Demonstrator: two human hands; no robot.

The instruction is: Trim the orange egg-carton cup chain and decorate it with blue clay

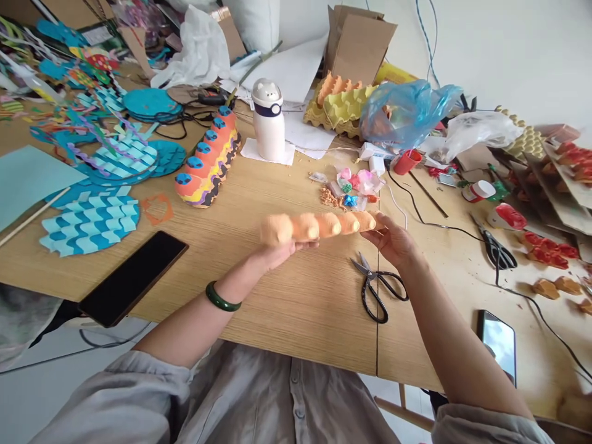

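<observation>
Fingers of the left hand (272, 256) support the orange carton strip (322, 227) from beneath, toward its left end, while those of the right hand (394, 242) grasp its right tip. The strip appears to be raised off the wooden table (296, 302), its long axis running crosswise between the hands; the thicker-looking left end seems nearer the wearer, the right end slightly farther off. Both hands touch it, so neither has a gap to cross. Blur softens the left end, and how firmly the left fingers press cannot be told. Black-handled scissors (370, 276) lie below the strip's right half, nearer the right hand, apart from both.
</observation>
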